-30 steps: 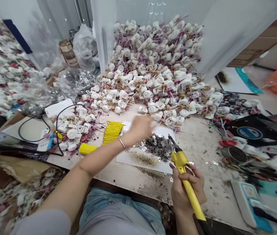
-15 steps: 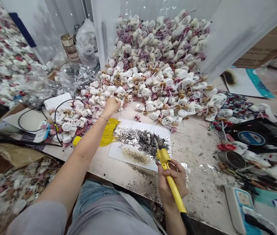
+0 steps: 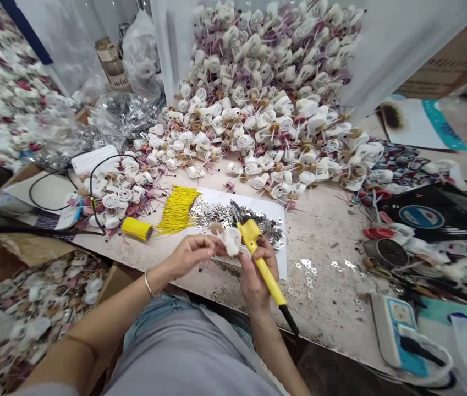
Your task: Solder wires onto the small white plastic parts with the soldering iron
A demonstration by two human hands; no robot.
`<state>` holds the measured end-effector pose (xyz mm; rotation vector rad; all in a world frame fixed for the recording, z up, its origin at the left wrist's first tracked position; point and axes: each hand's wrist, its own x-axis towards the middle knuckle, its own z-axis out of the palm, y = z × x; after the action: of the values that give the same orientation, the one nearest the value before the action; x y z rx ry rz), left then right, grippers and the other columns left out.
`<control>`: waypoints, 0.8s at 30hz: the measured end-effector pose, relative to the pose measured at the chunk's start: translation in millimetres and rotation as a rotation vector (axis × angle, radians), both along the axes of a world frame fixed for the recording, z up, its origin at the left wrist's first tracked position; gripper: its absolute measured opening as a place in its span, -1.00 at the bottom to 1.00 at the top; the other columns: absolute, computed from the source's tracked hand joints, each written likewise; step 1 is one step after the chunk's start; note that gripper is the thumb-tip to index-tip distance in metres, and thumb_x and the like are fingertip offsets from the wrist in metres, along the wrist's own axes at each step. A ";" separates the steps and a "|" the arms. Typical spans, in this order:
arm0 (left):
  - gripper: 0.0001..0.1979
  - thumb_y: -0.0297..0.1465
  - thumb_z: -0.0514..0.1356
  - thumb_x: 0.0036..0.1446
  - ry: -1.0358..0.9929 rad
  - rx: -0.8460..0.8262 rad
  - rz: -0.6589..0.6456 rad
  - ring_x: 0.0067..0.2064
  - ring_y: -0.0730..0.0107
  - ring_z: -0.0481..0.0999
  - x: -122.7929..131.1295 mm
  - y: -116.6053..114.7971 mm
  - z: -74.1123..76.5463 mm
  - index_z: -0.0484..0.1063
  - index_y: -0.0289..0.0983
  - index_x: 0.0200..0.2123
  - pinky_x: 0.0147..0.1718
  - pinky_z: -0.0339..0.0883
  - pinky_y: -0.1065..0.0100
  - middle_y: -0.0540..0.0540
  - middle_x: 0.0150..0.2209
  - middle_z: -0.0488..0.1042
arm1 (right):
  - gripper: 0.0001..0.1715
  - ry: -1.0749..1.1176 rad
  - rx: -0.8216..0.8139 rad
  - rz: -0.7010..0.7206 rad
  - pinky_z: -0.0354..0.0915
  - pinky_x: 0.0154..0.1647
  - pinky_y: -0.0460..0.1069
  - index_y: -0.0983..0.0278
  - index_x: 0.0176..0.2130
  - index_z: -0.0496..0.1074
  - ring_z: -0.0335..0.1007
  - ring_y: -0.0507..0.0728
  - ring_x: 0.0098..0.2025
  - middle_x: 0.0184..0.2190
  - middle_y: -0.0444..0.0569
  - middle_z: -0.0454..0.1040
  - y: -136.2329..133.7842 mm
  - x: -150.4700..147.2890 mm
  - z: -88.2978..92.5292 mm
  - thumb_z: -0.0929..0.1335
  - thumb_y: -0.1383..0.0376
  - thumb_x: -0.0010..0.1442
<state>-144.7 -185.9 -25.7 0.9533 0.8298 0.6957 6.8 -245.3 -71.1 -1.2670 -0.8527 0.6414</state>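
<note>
My right hand [image 3: 260, 272] is wrapped round the yellow handle of a soldering iron [image 3: 269, 281]; its dark tip points up and left over the metal pieces. In front of my body my left hand [image 3: 196, 254] pinches a small white plastic part [image 3: 231, 241] with a brown end. The part is close to the fingers of my right hand; whether they touch it I cannot tell. Under the iron's tip, small silvery metal pieces [image 3: 212, 213] lie heaped on a white sheet [image 3: 281, 269]. Yellow wires [image 3: 177, 209] lie spread left of them, beside a yellow bundle [image 3: 136, 229].
A large pile of white plastic parts [image 3: 258, 126] with wires fills the back of the table. A smaller pile [image 3: 120, 195] lies left. To the right are a black bag [image 3: 423, 217], a metal cup [image 3: 388, 252] and a power strip [image 3: 402, 330]. A black cable [image 3: 43, 229] crosses the left.
My left hand has come back from the pile toward my body with a white plastic part. My right hand has brought the soldering iron left and slightly up, beside that part.
</note>
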 end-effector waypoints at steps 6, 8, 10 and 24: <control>-0.81 -0.28 0.17 0.09 0.429 0.154 -0.249 -0.44 0.44 0.47 -19.6 -23.8 -11.8 0.39 -0.31 -0.41 -0.44 0.29 0.47 0.00 -0.49 0.43 | -0.69 -0.163 -0.014 0.114 0.39 -0.10 0.05 0.23 -0.40 0.20 0.36 0.16 0.03 0.01 0.04 0.26 -3.2 1.6 -14.6 0.44 0.27 0.02; -0.78 -0.27 0.09 0.16 0.581 0.172 -0.299 -0.52 0.45 0.45 -25.2 -22.9 -15.2 0.40 -0.31 -0.35 -0.51 0.25 0.47 0.02 -0.52 0.42 | -0.74 -0.366 0.057 0.161 0.40 -0.10 0.04 0.23 -0.42 0.25 0.38 0.14 0.00 0.00 0.02 0.26 -5.6 5.6 -18.8 0.45 0.34 0.01; -0.74 -0.29 0.03 0.21 0.749 0.281 -0.348 -0.49 0.41 0.46 -31.0 -22.0 -15.5 0.43 -0.31 -0.33 -0.48 0.25 0.44 -0.02 -0.48 0.46 | -0.79 -0.556 0.130 0.186 0.42 -0.09 0.03 0.24 -0.43 0.29 0.39 0.12 -0.02 -0.02 -0.01 0.27 -7.7 9.8 -22.6 0.42 0.42 0.02; -0.86 -0.45 0.10 0.21 1.223 0.872 -0.489 -0.10 0.15 0.40 -28.5 -35.0 -12.3 0.47 -0.30 -0.26 -0.09 0.21 0.13 -0.18 -0.20 0.47 | -0.79 -0.699 0.210 0.189 0.49 -0.10 0.00 0.23 -0.36 0.36 0.40 0.10 -0.01 0.00 -0.02 0.26 -10.0 4.1 -26.3 0.33 0.54 0.06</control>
<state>-173.2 -220.8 -38.0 2.3809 1.2717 -0.0878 10.9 -255.3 -97.4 -1.2338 -1.5861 0.2296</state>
